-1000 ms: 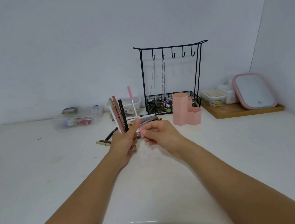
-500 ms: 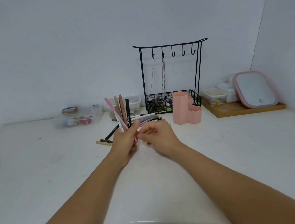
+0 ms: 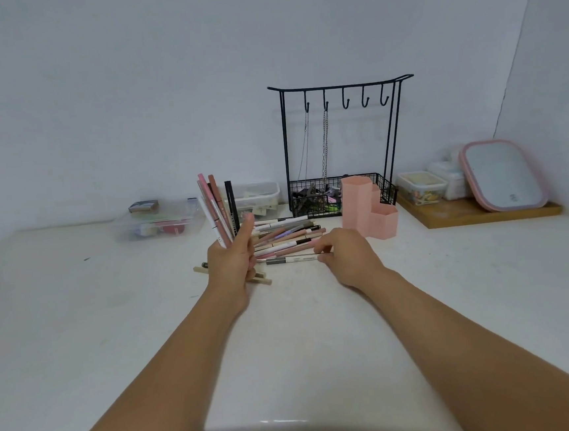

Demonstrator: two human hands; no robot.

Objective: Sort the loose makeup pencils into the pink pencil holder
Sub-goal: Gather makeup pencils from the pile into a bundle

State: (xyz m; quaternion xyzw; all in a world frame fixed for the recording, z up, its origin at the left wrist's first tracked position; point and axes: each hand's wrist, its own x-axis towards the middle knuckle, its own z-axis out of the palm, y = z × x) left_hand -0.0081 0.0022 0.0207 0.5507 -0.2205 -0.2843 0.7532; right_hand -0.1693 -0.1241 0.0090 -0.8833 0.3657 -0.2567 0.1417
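Note:
My left hand (image 3: 233,261) grips a bunch of several makeup pencils (image 3: 219,209), pink, brown, white and black, fanned upright above it. A pile of loose pencils (image 3: 286,235) lies on the white table just right of that hand. My right hand (image 3: 347,256) is down at the pile's near right end, its fingertips pinching the end of a white and grey pencil (image 3: 292,259) that lies flat. The pink pencil holder (image 3: 367,209), with hexagonal cups, stands just behind and to the right of my right hand. More beige pencils (image 3: 261,279) lie under my left hand.
A black wire jewelry stand (image 3: 340,141) with hanging chains and a basket stands behind the holder. Clear plastic boxes (image 3: 160,222) sit at the back left and centre. A wooden board (image 3: 482,213) at the right carries small containers and a pink-framed mirror (image 3: 503,175).
My right hand left the bunch in my left hand and moved right and down to the pile on the table. The pink pencil it was passing over now stands in the left hand's bunch.

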